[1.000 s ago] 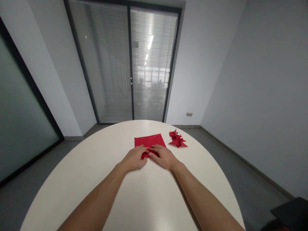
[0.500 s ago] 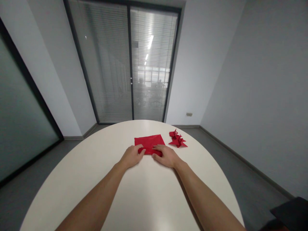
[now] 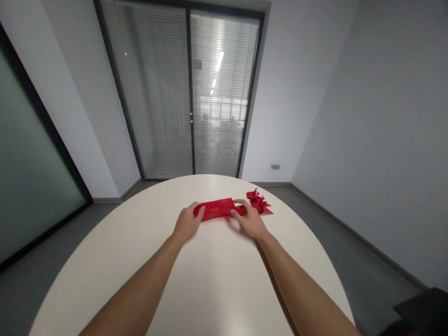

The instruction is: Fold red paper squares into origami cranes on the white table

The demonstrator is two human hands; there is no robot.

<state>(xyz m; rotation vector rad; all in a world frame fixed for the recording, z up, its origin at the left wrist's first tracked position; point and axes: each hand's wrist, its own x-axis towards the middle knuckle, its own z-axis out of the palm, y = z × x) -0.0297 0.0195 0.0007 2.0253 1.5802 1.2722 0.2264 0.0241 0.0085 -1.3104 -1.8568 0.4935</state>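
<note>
A sheet of red paper [image 3: 217, 208], folded into a long narrow band, is held by its two ends near the far side of the round table. My left hand [image 3: 189, 221] grips the left end, thumb on the near face and fingers behind it. At the right end, my right hand [image 3: 248, 219] has the paper between thumb and fingers. Part of each end is hidden by the fingers. Just beyond my right hand lie red folded-paper pieces [image 3: 259, 204] with pointed tips, close together.
The white round table [image 3: 210, 270] fills the foreground. Behind it stand a glass partition with blinds [image 3: 220, 140] and pale walls [image 3: 290, 84]. A dark object [image 3: 425, 310] shows at the lower right, beside the table.
The red paper was lying flatter under both hands. It now looks narrower and tilted up, gripped at its ends. My right hand has shifted right and the hands are farther apart.
</note>
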